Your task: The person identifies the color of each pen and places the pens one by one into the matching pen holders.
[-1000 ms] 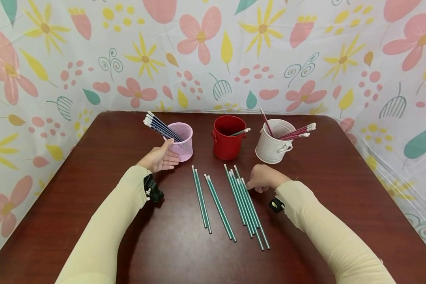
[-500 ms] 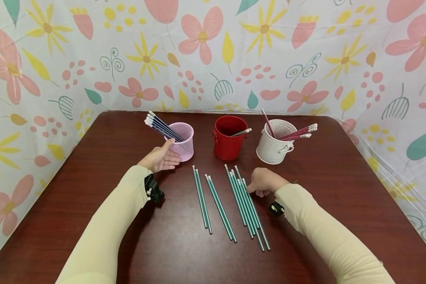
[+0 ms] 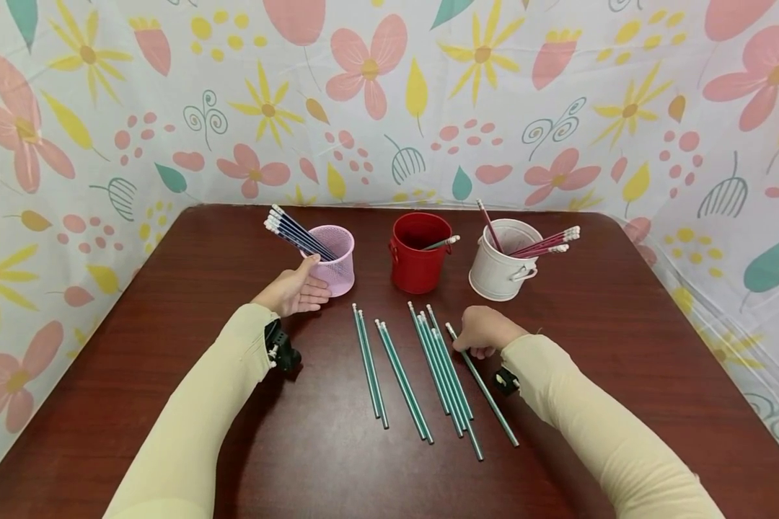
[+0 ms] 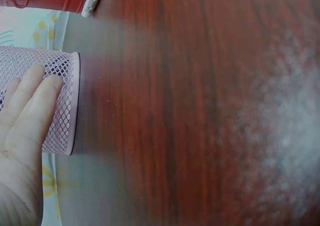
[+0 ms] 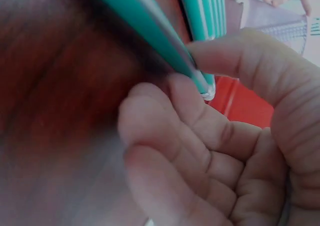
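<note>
Across the worktop, your right hand holds one green pencil

A white pail of maroon pencils, a red pail and a pink mesh cup of navy pencils stand in a row before you. Your left hand lays straight fingers against the cup's side. Your right fingers pinch the green pencil near its eraser end, just right of a group of loose green pencils and near the white pail.
</note>
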`<state>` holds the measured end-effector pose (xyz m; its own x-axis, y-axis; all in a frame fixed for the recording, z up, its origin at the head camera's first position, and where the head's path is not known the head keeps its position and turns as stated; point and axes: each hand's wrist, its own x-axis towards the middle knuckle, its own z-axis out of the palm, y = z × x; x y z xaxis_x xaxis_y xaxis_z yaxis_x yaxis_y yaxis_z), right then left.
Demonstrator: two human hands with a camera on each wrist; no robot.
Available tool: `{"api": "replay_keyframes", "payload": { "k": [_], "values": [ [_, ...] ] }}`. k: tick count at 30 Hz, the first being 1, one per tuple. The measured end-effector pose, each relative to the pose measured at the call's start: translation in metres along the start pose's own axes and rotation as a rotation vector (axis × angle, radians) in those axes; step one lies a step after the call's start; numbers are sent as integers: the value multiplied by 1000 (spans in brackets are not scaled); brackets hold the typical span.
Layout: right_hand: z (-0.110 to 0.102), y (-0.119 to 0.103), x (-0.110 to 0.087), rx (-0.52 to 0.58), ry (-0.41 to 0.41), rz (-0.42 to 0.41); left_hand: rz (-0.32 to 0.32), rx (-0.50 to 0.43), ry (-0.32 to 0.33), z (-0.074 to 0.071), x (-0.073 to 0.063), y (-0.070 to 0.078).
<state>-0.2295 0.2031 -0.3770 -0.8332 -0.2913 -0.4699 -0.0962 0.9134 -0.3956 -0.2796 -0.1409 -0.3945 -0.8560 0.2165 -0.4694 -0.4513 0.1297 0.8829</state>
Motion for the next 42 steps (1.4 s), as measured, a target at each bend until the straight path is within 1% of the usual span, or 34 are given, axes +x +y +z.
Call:
{"api": "replay_keyframes", "payload": {
  "k": [2, 6, 9, 14, 20, 23, 26, 30, 34, 37, 42],
  "values": [
    [-3, 1, -1, 1, 34, -15, -4, -4, -2, 0, 0, 0],
    [-10, 3, -4, -9, 117, -84, -10, -12, -7, 1, 0, 0],
    [-17, 4, -7, 17, 174, -130, -8, -11, -13, 1, -1, 1],
    [-30, 5, -15, 96, 268, -153, -4, -6, -19, 2, -2, 1],
    [-45, 4, -23, 219, 373, -162, 2, 5, -10, 2, -3, 1],
    [-50, 4, -25, 281, 438, -185, 7, 7, -9, 1, -3, 1],
    [-55, 4, -27, 274, 549, -216, 9, 8, -12, 1, -2, 1],
    [-61, 3, -30, 230, 681, -242, 6, 1, -10, 1, -2, 1],
    [-68, -2, -36, 227, 775, -261, -1, -2, -8, 1, -1, 1],
    [-75, -7, -41, 243, 847, -252, -3, -3, -10, 1, -1, 1],
    [-86, -15, -48, 279, 911, -246, -7, -10, -12, 1, 0, 1]
  ]
}}
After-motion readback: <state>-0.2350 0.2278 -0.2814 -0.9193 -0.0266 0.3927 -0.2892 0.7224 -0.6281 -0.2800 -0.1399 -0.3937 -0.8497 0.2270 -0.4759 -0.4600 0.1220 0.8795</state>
